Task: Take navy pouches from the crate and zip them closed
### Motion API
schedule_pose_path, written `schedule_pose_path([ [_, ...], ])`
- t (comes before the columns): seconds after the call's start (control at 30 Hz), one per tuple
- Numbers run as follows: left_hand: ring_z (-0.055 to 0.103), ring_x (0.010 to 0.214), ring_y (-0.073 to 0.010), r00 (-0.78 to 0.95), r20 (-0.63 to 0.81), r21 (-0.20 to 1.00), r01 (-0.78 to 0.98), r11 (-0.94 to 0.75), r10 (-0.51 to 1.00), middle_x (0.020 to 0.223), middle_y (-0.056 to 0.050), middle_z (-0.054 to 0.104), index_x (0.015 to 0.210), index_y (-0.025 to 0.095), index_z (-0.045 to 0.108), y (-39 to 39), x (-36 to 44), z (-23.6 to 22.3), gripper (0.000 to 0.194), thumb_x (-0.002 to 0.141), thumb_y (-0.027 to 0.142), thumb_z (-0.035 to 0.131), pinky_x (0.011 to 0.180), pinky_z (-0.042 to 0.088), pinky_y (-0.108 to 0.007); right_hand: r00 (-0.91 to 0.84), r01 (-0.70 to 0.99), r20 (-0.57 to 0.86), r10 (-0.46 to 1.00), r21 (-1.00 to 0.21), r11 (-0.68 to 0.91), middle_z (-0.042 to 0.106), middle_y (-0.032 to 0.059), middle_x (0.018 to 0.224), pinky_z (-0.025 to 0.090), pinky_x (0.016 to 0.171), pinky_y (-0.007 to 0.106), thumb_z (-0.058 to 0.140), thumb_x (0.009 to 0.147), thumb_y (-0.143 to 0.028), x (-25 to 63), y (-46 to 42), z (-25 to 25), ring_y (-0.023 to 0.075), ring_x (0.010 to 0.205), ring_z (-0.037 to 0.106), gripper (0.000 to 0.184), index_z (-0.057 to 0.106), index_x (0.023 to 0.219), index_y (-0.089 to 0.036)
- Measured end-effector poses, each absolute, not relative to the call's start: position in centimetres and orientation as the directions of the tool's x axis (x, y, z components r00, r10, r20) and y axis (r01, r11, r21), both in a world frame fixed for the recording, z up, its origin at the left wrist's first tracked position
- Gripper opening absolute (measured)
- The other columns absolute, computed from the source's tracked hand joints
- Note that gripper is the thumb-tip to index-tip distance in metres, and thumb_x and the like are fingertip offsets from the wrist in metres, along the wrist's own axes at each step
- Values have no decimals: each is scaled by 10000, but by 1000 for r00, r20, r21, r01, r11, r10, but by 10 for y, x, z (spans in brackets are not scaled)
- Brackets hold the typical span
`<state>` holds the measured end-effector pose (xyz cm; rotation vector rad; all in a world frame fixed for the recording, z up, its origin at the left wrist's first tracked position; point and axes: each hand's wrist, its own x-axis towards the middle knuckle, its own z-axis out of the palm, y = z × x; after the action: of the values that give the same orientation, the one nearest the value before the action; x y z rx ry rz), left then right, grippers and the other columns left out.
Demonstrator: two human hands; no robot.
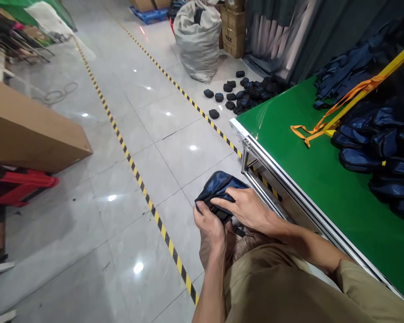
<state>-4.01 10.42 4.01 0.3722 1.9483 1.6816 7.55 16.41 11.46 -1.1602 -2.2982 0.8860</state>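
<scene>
Both my hands hold a dark navy fabric pouch (pixel 218 186) over my lap, just left of the green table (pixel 309 179). My left hand (pixel 211 224) grips its lower near edge from below. My right hand (pixel 245 208) lies on top of it, fingers spread and pressing the fabric. The pouch looks crumpled and partly stuffed. My khaki shirt fills the lower middle of the view.
A pile of navy pouches (pixel 380 148) and an orange strap (pixel 326 119) lie on the green table. Finished dark pouches (pixel 242 92) litter the floor by a grey sack (pixel 198 40). Cardboard boxes (pixel 234 27) stand behind. A brown carton (pixel 27 130) sits left, beyond yellow-black floor tape (pixel 138 177).
</scene>
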Motion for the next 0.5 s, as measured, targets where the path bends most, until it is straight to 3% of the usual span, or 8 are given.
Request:
schedule_pose_path([
  [0.1, 573, 794, -200, -832, -108, 964, 46, 261, 544, 863, -24, 660, 905, 250, 617, 117, -56, 23, 483, 1067, 692, 512, 760, 494, -328, -485, 605, 113, 867, -672, 426, 617, 14, 751, 357, 645, 313, 530, 1110, -710, 90, 193, 106, 168, 661, 540, 532, 752, 945, -256],
  [0.2, 509, 733, -183, -758, -125, 971, 39, 235, 640, 794, 8, 583, 860, 262, 573, 127, -54, 14, 532, 1046, 756, 511, 703, 457, -310, -338, 627, 109, 935, -714, 310, 479, -17, 670, 308, 631, 318, 471, 1079, -802, 105, 223, 81, 154, 619, 404, 642, 644, 835, -234],
  [0.37, 453, 695, -167, -617, -200, 973, -30, 231, 761, 739, 27, 503, 794, 254, 550, 147, -58, 7, 610, 991, 832, 557, 651, 415, -287, -148, 504, -106, 983, -863, -17, 324, -32, 660, 279, 611, 311, 259, 1059, -876, 88, 251, 11, 149, 656, 328, 718, 320, 685, -266],
  [0.5, 457, 697, -156, -530, -240, 971, -127, 204, 813, 747, 28, 518, 798, 239, 571, 159, -67, 3, 632, 947, 852, 604, 648, 419, -271, -207, 419, -289, 935, -889, -183, 310, -39, 642, 259, 577, 310, 212, 1001, -942, 57, 257, -23, 145, 636, 298, 751, 302, 662, -277],
])
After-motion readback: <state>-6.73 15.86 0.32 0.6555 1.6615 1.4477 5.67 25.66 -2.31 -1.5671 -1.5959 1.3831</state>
